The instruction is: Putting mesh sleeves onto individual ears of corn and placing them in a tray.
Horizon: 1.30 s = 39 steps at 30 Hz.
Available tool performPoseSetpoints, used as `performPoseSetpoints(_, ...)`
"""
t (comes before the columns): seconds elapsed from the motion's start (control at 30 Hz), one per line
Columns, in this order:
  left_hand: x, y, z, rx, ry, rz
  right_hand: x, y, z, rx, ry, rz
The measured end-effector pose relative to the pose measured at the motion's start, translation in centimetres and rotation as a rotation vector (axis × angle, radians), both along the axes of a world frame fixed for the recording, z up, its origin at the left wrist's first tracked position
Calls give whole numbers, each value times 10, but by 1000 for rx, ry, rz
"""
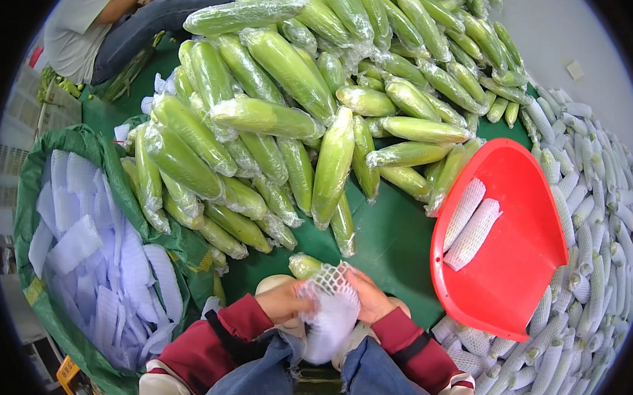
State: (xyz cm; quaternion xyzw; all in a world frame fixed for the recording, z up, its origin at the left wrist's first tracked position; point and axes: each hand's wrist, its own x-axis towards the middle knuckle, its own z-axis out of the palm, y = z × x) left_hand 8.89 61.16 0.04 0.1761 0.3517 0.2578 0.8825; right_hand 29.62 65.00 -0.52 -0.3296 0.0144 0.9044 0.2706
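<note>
A white foam net sleeve [332, 300] is between my two hands over my lap, its mesh mouth spread at the top. My left hand [281, 302] is closed on its left side, the fingers slightly blurred. My right hand [370, 299] pinches the right edge of the mouth. Just beyond my left hand shows the end of a green vegetable [304, 265]; I cannot tell whether the hand touches it. Ahead lies a big heap of long green vegetables [283, 72], like ears of corn in husk, wrapped in clear film.
A green sack [65, 140] of flat foam sleeves [105, 259] stands at the left. To the right, a red scoop-shaped tray [519, 242] holds two sleeved vegetables [472, 234]. Many more sleeved ones [597, 231] are piled along the right. Another person [83, 35] sits at the far left.
</note>
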Motion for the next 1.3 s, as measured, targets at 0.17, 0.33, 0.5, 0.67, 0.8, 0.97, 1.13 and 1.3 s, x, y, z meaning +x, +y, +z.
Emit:
performPoseSetpoints(0.17, -28, 34, -35, 624, 1242, -223, 3, 27, -32, 1321, -1154, 512)
performPoseSetpoints(0.33, -19, 39, -89, 124, 668, -274, -13, 0, -73, 921, -1224, 855)
performPoseSetpoints(0.5, 33, 59, 9, 386, 565, 43, 7, -12, -35, 936, -966, -35)
performPoseSetpoints(0.67, 41, 89, 56, 586, 516, 99, 4, -9, -22, 757, -745, -286)
performPoseSetpoints(0.8, 42, 61, 26, 478, 502, 250, -2, -4, 3, 434, -444, -424)
performPoseSetpoints(0.97, 54, 54, 27, 76, 114, 496, -9, -7, 6, 351, -484, -582)
performPoseSetpoints(1.13, 44, 44, 15, 551, 521, 320, -5, -6, 15, 493, -835, -404)
performPoseSetpoints(1.3, 37, 46, 8, 522, 680, 285, -14, -14, 17, 740, -959, -387)
